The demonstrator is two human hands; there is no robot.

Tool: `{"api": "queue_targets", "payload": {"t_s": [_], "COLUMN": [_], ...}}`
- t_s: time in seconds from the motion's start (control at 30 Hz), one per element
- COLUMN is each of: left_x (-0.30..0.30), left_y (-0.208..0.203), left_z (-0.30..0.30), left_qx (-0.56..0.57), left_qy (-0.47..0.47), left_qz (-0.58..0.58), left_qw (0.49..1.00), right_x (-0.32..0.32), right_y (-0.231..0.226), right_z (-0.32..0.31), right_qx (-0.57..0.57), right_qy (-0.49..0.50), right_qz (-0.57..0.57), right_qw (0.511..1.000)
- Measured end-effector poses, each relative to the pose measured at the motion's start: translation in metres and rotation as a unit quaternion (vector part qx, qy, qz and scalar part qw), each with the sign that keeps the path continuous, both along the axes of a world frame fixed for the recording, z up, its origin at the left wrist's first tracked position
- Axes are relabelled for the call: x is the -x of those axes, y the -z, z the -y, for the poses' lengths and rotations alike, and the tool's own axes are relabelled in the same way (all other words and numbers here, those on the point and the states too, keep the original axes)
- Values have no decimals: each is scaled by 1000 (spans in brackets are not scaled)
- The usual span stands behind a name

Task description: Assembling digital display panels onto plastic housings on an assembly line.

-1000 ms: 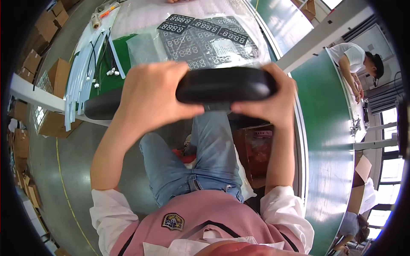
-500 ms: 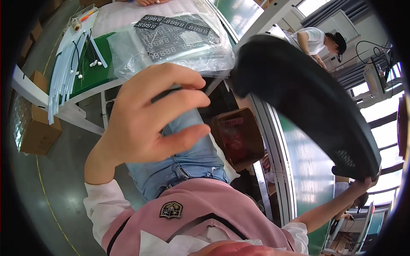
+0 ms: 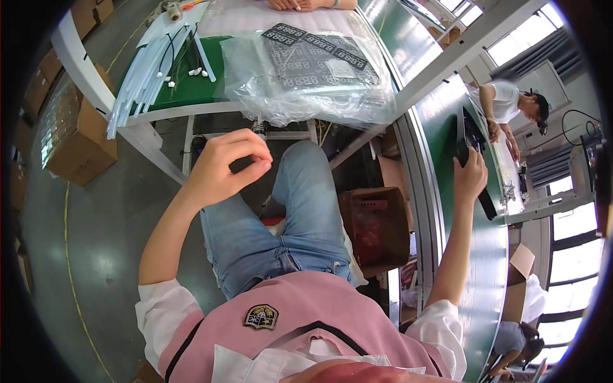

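Green conveyor belt (image 3: 476,268) curves down your right side, and that is where the long black panel (image 3: 474,159) now sits. A second ago you held it crosswise in both hands in front of you; now it rests near the belt's inner edge, so the hand-off looks nearly done. Your right hand (image 3: 469,175) has its fingers laid on it. Its long axis runs along the belt. Your left hand (image 3: 223,169) hangs empty over your lap, fingers loosely curled.

Clear plastic bag (image 3: 306,70) of black boards; cardboard box (image 3: 80,137) nearby.
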State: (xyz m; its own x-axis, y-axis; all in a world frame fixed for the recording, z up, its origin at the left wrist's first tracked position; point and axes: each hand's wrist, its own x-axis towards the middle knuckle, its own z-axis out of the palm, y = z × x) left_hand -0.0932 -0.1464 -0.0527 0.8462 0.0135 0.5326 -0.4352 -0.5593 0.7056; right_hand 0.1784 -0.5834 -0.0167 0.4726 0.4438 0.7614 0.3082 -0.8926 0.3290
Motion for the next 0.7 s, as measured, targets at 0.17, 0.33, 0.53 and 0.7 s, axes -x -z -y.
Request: {"api": "queue_targets", "payload": {"t_s": [0.17, 0.33, 0.53, 0.7], "left_x": [10, -45, -181, -258], "left_y": [23, 15, 10, 31], "left_z": [-24, -35, -49, -75], "left_qx": [21, -4, -206, -226], "left_qy": [-88, -133, -159, -255], "left_qz": [-42, 13, -71, -139], "left_qw": [995, 991, 963, 930], "right_x": [-8, -24, -129, -138], "right_y": [18, 7, 74, 81], "right_z": [-111, -254, -348, -356], "right_qx": [-33, -142, -141, -103], "right_qy": [-188, -372, -264, -183], "right_qz": [33, -202, -190, -271], "right_qw": [981, 895, 935, 939]}}
